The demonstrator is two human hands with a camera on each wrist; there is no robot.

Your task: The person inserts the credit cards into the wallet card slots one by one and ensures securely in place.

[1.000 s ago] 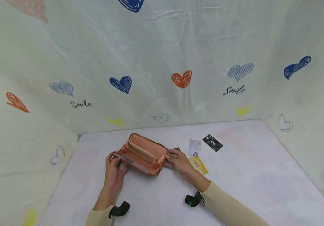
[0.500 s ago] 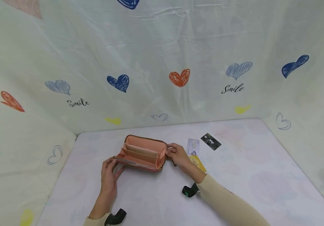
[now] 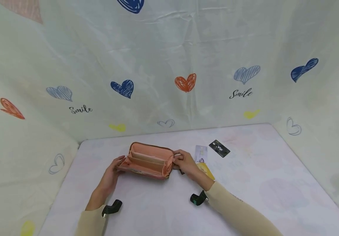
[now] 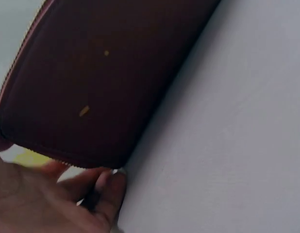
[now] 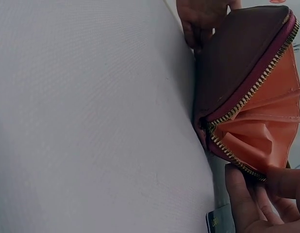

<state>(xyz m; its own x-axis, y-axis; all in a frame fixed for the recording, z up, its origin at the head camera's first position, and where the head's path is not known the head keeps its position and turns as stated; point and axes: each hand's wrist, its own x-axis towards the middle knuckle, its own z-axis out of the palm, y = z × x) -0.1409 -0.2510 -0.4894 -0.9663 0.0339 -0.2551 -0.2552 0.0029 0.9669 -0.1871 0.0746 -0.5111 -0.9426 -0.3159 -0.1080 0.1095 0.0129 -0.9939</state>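
Nearest on the white surface: black L wrist cam & R wrist cam at the cuffs of the beige sleeves, prob. worn there to catch each hand's work. A bit farther, L hand is closed round the left end of the zip-around wallet; R hand pinches its right end by the zip w/ thumb & fingers. Wallet is approx. mid-surface, slightly left, mouth up & facing the person. Two-ended hold prob. steadies it & spreads the sides so pockets show. Can't tell if its base fully rests.

To the right, partly hidden by R hand, a dark card; then yellow card, silver card & black VIP card, flat, prob. set aside there within R hand's reach. Farthest: pale backdrop w/ hearts & "Smile" lettering.

Wallet's look: dark maroon outer, small gold-coloured marks, brass-toned zip teeth undone, folded gusset at right, beige-ish divider, salmon lining; seems leather-like.
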